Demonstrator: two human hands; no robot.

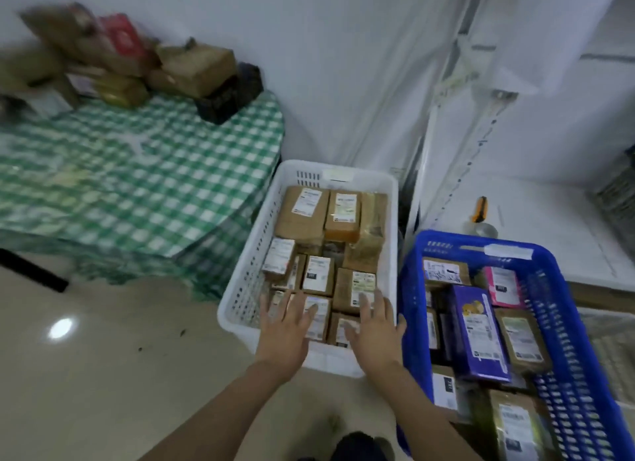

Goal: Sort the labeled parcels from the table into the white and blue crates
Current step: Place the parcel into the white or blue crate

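Below the left hand (pixel 287 326) and right hand (pixel 376 326), both spread empty, parcels (pixel 318 276) fill the white crate (pixel 237 299) label-up, likely for reading.

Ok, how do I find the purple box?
Look at the blue crate on the right, beside the white crate. The purple box lies in its middle, label up. It is the only purple one: the pink parcel and the brown parcel next to it differ in colour.

Forearms (pixel 220 405) bare up to the near frame edge. Left hand (pixel 285 326) and right hand (pixel 374 330) bare. Dark rounded shoe toe (pixel 357 445) near, between the arms (blurred).
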